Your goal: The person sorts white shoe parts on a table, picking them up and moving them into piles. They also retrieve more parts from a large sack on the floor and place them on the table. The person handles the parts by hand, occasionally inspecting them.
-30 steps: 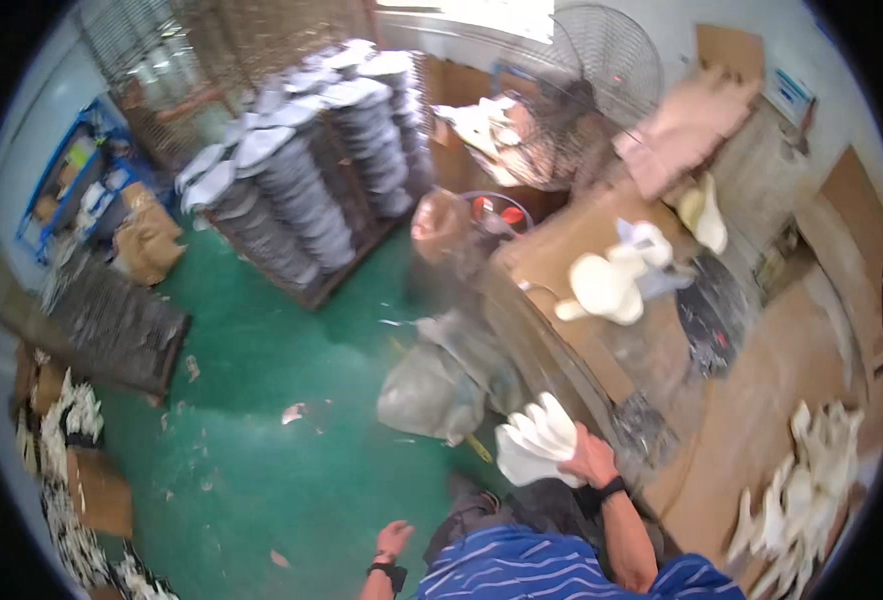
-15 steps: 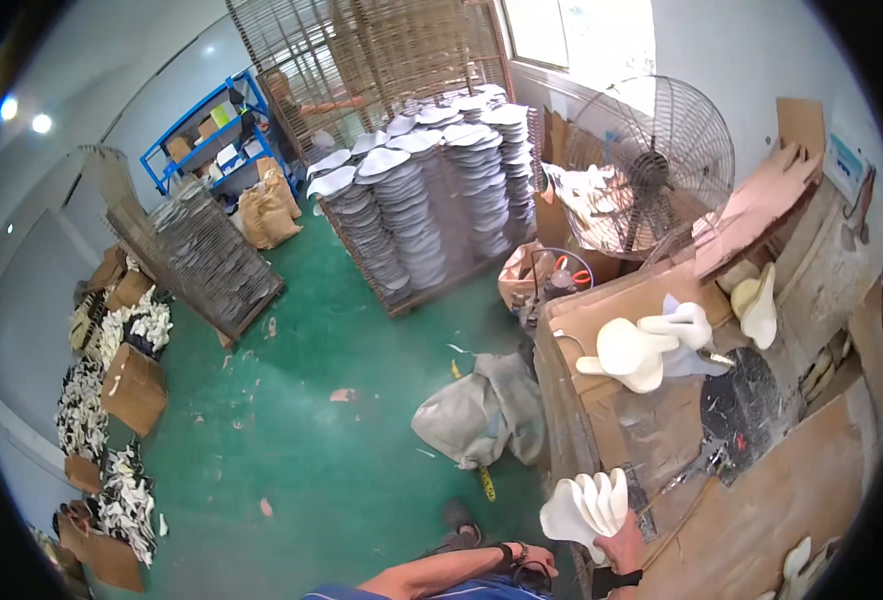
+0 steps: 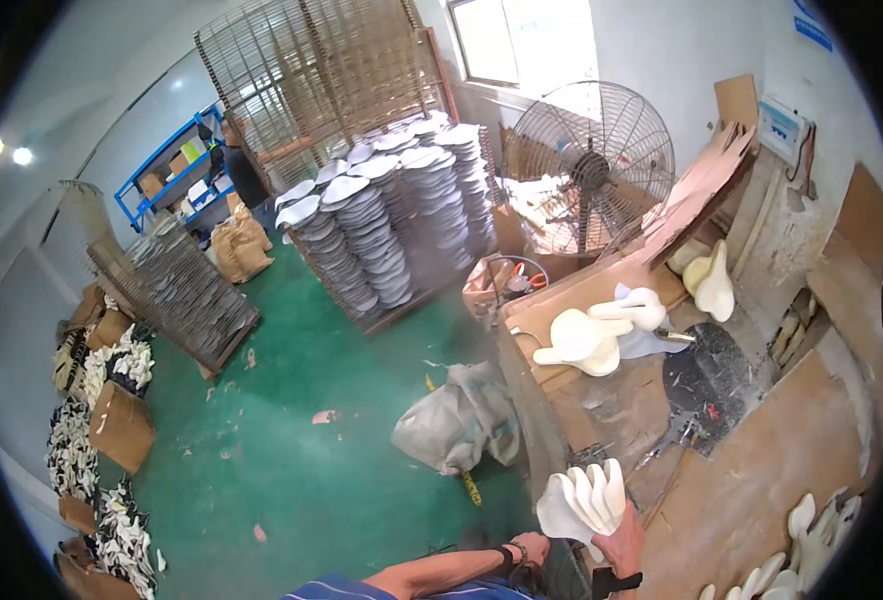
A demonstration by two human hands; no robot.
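A fanned stack of several white, saddle-shaped foam pads (image 3: 584, 503) rises at the lower right, over the near edge of the workbench. From below, my right hand (image 3: 622, 545) closes around the narrow ends of these pads. My left hand (image 3: 531, 548) is just to the left of the stack, its fingers curled; what they hold, if anything, is hidden. Farther along the bench, cream saddle-shaped pads (image 3: 580, 342) rest on cardboard, with another pair (image 3: 710, 284) by the back edge.
More white pads (image 3: 812, 540) lie at the lower right. A grey sack (image 3: 462, 420) is on the green floor beside the bench. Beyond stand a large fan (image 3: 592, 170) and a rack (image 3: 427, 270) with stacked grey pads. A person (image 3: 245, 175) is near the blue shelf (image 3: 167, 185).
My view has turned to the right, so the room sits farther left. The stack stays in my right hand. More white pads show at the lower right, and the person shows more near the shelf.
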